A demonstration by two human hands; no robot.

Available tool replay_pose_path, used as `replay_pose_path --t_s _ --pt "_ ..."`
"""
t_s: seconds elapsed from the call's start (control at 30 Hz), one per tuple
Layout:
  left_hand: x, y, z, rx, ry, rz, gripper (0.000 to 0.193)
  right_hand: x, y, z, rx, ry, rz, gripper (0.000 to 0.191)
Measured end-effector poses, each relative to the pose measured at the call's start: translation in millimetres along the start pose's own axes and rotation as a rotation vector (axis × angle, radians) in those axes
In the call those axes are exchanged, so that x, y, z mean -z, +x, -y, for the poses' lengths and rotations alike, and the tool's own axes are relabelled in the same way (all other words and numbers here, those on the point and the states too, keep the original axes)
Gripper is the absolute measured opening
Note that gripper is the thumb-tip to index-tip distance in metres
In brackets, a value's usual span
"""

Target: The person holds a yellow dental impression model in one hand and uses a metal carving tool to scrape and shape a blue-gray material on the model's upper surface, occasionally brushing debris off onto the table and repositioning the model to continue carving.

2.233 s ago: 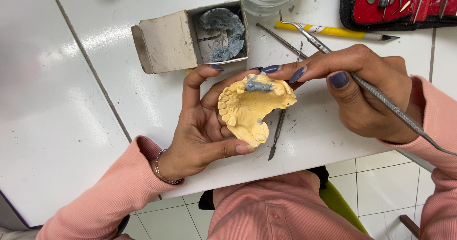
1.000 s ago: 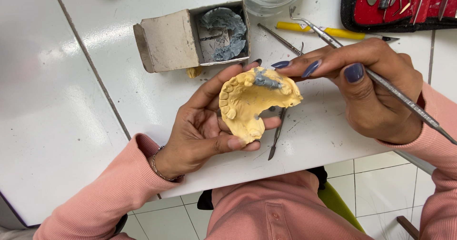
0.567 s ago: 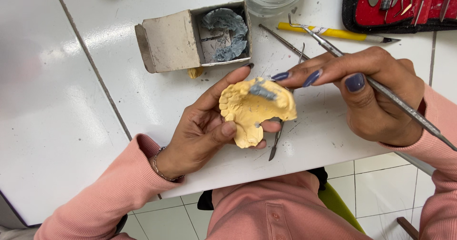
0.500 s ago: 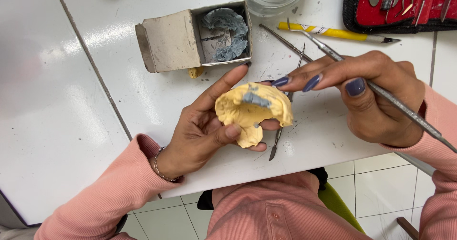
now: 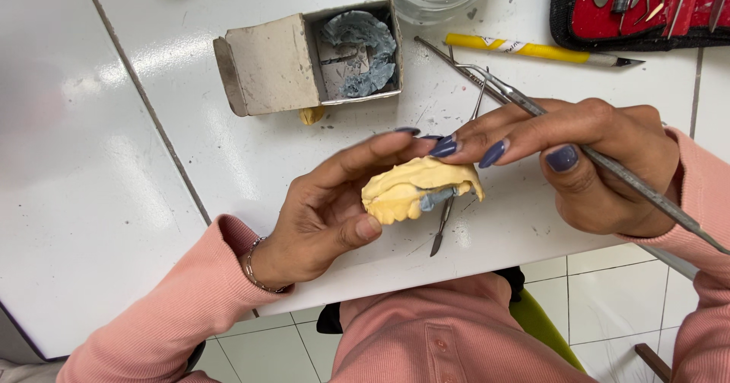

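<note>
**Yellow dental cast held over table edge**

L hand (image 5: pixel 327 216) grips the yellow plaster cast (image 5: pixel 414 189) w/ grey wax patch, thumb under, fingers behind, just above the near edge of the white table (image 5: pixel 114 163). R hand (image 5: pixel 585 163) is closed round a thin metal instrument (image 5: pixel 608 170), fingertips touching the cast's top. Far left: open cardboard box (image 5: pixel 304 60) w/ grey material. Far right: yellow-handled knife (image 5: pixel 532 49), red tool case (image 5: pixel 646 11).

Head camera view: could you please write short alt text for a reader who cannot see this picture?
A left hand holds a yellow dental cast with a grey wax patch over a white table, while the right hand touches it and holds a thin metal instrument. Behind lies an open cardboard box.
</note>
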State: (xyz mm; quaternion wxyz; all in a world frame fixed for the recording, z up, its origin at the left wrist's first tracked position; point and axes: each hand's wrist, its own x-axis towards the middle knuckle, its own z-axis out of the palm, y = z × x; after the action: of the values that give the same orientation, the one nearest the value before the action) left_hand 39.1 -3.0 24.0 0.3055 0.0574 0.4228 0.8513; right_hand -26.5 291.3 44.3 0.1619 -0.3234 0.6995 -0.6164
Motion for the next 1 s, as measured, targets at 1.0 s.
replay_pose_path --t_s 1.0 --pt "-2 8 -2 0.373 -0.396 0.176 0.067 31 -9 -54 0.162 -0.195 -0.271 0.022"
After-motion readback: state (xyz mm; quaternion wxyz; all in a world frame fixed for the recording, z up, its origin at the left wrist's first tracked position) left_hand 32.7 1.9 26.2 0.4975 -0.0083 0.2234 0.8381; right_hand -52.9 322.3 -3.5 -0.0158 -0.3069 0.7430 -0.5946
